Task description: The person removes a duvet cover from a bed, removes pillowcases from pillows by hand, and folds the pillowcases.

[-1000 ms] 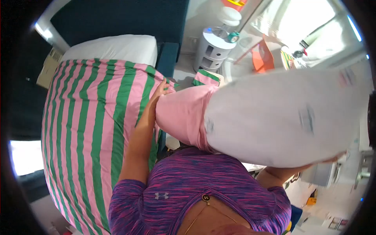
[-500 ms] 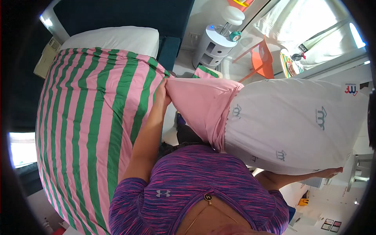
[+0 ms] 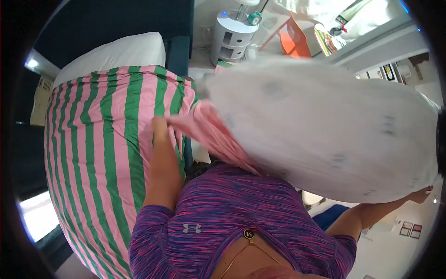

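A large white pillow (image 3: pixel 316 125) with blurred printed logos spans the right side, held up in front of my chest. Its far left end is bare. Bunched against its lower left side is a pink pillowcase (image 3: pixel 216 135), one corner stretched out to the left. My left hand (image 3: pixel 160 124) is closed on that corner, above the edge of the striped bedding. At the far right my right hand (image 3: pixel 421 194) grips the pillow's lower outer corner; its fingers are partly hidden. Motion smears the pillow and the case.
On the left stands a bed with a green-and-pink striped cover (image 3: pixel 107 139) and a white pillow (image 3: pixel 114 56) against a dark headboard (image 3: pixel 116 23). Behind are a round white cabinet (image 3: pixel 232 37), an orange chair (image 3: pixel 295 39) and a white curtain.
The white pillow has swung left and its left end has come out of the pink case. My left hand has moved left, pulling the case. My right hand has shifted outward; the view has turned.
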Action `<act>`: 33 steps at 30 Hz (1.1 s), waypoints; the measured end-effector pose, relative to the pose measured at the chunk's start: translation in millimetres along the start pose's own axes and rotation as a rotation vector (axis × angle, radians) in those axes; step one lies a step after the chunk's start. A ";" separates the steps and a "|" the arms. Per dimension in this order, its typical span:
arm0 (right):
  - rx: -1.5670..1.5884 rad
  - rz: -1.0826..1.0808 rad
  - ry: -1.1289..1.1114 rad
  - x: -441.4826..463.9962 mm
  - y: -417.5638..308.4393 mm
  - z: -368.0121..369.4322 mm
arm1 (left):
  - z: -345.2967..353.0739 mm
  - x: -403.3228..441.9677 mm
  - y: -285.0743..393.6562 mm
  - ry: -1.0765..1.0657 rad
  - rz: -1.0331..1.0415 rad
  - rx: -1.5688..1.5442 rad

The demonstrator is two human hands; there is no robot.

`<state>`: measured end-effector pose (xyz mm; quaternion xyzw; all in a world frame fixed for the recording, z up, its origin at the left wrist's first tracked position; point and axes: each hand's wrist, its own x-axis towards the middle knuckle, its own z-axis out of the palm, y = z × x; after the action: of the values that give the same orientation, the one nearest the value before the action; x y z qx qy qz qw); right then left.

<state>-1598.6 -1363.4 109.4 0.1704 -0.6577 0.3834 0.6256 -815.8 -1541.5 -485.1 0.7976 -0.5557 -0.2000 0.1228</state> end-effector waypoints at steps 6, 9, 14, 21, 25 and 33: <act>-0.417 0.141 0.124 107.8 140.4 27.4 | -90.0 -32.7 -73.2 0.512 -0.220 -0.416; -0.490 0.098 0.169 140.5 138.0 67.3 | -171.4 -20.0 5.5 0.426 -0.031 -0.417; -0.548 0.016 0.109 126.7 76.9 133.8 | -245.2 -17.6 90.8 0.306 0.181 -0.453; -0.279 -0.113 -0.048 23.8 7.1 151.8 | -312.6 -45.0 158.8 0.312 0.482 -0.485; -0.184 -0.001 -0.145 -14.9 10.2 155.4 | -353.1 -59.9 197.8 0.427 0.396 -0.611; 0.182 -0.504 -0.787 -76.1 82.8 141.4 | -390.8 -63.7 227.0 0.400 0.508 -0.460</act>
<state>-1742.7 -1430.6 23.6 0.5112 -0.7465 0.1821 0.3851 -847.0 -1572.2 -30.8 0.6098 -0.6410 -0.1233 0.4496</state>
